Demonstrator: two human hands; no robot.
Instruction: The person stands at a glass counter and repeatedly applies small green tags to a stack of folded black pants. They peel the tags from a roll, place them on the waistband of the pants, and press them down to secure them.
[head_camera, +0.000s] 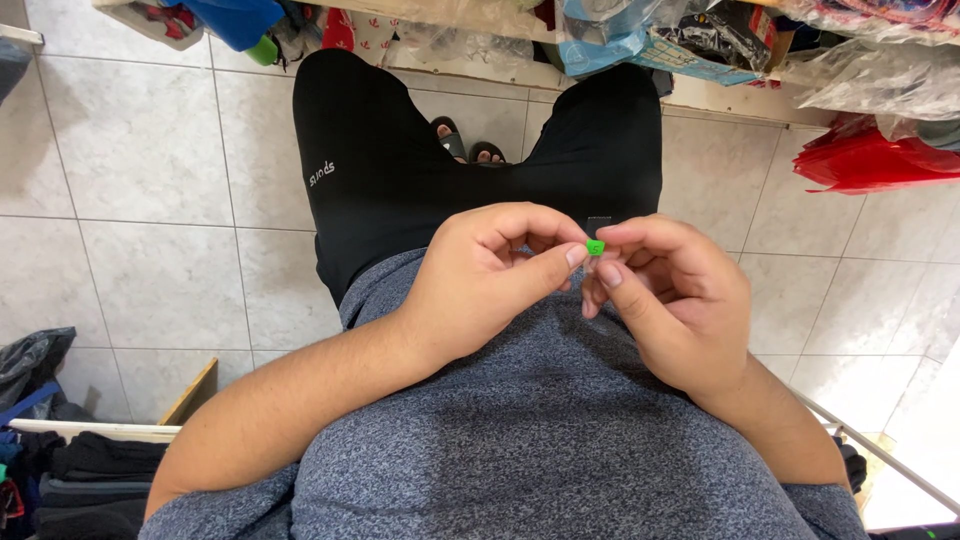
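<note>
Grey shirt (560, 440) fills our lap view, and above it our left hand (490, 275) and right hand (670, 300) both pinch a tiny green piece (596, 247) between fingertips over black shorts (400, 170), work looking midway, nothing set down yet.

Floor: pale square tiles (150, 150) with grey grout. Far side: a shelf edge (480, 15) crowded with goods in clear plastic wrap (870, 75); blue packets (610, 40) at the middle, a blue item (235, 18) at left. Red bags (870, 160) stacked at right. Lower left: folded dark clothes (95, 475) on a rack, a black bag (30, 365) just behind.
</note>
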